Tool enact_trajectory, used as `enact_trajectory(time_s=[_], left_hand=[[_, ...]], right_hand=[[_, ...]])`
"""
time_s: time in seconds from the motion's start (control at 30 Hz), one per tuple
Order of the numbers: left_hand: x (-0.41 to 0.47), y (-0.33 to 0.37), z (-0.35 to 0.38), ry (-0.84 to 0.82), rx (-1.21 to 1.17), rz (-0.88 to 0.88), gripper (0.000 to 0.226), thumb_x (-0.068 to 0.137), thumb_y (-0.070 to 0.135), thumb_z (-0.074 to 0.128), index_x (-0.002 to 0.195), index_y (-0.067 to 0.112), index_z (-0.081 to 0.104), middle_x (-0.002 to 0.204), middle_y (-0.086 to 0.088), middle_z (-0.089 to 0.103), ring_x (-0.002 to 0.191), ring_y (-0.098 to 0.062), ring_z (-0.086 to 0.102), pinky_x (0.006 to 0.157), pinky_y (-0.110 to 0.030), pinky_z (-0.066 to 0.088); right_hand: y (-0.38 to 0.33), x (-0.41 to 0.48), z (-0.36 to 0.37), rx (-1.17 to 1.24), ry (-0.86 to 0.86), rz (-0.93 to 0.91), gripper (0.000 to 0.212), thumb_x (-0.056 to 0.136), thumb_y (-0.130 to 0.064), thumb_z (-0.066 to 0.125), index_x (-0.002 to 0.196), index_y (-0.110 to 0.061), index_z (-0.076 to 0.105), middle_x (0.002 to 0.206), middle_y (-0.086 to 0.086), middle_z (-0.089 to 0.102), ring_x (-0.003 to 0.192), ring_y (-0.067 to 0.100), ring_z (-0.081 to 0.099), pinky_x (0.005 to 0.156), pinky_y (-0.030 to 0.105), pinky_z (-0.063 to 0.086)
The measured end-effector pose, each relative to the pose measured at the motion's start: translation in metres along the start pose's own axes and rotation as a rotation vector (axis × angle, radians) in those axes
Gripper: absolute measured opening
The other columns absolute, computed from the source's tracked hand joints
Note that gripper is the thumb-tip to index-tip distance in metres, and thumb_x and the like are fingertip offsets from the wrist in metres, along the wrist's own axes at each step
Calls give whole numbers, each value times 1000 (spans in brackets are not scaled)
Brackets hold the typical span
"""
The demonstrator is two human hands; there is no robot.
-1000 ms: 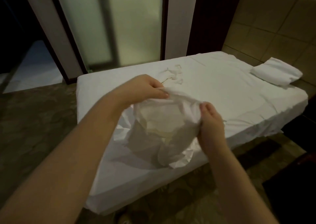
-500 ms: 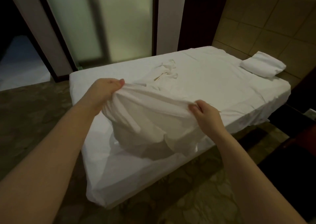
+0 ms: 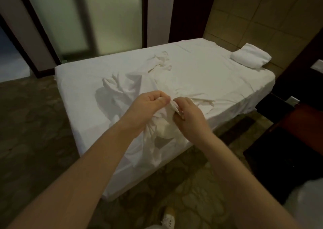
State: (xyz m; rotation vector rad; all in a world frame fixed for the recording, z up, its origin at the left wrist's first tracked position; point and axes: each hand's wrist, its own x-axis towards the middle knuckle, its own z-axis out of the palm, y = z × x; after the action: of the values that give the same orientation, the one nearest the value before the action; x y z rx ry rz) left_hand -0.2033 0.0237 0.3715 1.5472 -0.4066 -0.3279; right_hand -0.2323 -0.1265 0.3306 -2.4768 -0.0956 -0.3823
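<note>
Pretty dim room with a warm, yellowish cast. The only real glow comes through the frosted glass panels [image 3: 83,15] at the back, soft and greenish. The white bed [image 3: 201,75] catches it with no glare, and soft shadows sit beside the bunched cloth [image 3: 132,83]. The wide-angle lens bends the edges, and the corners go mushy.

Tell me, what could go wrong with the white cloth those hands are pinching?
1. The left hand and right hand pinch only a small bit of the white cloth, so it might slip free.
2. Part of it seems to hang over the bed edge, so it could slide to the floor.
</note>
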Motion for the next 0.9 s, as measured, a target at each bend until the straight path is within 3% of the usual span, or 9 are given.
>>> enact_trajectory(time_s=[0.13,0.3,0.4,0.47,0.53,0.63,0.7,0.77,0.9], left_hand=[[-11,2,7,96,-327,-47,21,93,11,52,75,10,62,61,4,64,61,-8,61,64,-21,52],[-7,8,-38,490,-432,-31,29,92,13,56,67,17,70,64,7,67,65,-7,63,61,-21,52],[3,-4,-79,667,192,-129,12,94,27,54,97,20,63,94,4,64,93,-15,55,73,-19,45],[7,-15,-82,622,801,-170,30,91,32,57,117,17,58,124,-9,53,112,-26,49,93,-34,43],[11,-18,-47,451,956,16,56,87,36,63,135,15,44,139,-11,41,126,-29,40,106,-38,33],[12,-17,34,-11,680,93,51,90,39,56,135,26,38,115,11,55,102,-6,54,84,-18,42],[28,-17,56,6,449,79,12,96,30,49,104,23,56,85,11,58,73,-1,54,65,-12,43],[53,-14,57,60,200,17,22,96,20,49,79,18,62,74,0,60,67,-10,55,65,-23,45],[102,-5,71,101,-7,-27,22,93,17,54,74,10,63,71,-5,62,64,-11,60,64,-24,51]], right_hand=[[27,-25,32,134,340,247,17,89,-2,50,98,-11,62,91,0,56,80,13,47,67,24,32],[52,-41,23,86,386,470,23,92,-5,43,94,-15,63,87,-1,56,81,18,52,64,29,36],[63,-35,8,167,354,456,20,96,-7,40,94,-17,58,84,-2,55,81,19,51,66,30,36],[54,-21,-7,259,324,393,18,97,-10,40,103,-15,56,85,-5,53,82,18,50,69,31,37],[36,-2,-22,228,208,286,18,98,-14,41,110,-14,53,89,-4,53,81,16,49,67,27,37],[17,19,-38,233,55,139,7,95,-17,49,101,-20,52,71,-3,54,59,4,47,48,12,33],[27,25,-46,334,86,151,8,92,-24,58,90,-25,49,61,-1,53,46,2,43,43,14,32],[52,23,-52,324,110,178,15,90,-32,61,83,-29,48,60,-1,55,47,5,43,45,20,33],[92,35,-52,225,111,117,4,96,-26,50,100,-25,48,79,8,64,70,22,58,61,34,46]])
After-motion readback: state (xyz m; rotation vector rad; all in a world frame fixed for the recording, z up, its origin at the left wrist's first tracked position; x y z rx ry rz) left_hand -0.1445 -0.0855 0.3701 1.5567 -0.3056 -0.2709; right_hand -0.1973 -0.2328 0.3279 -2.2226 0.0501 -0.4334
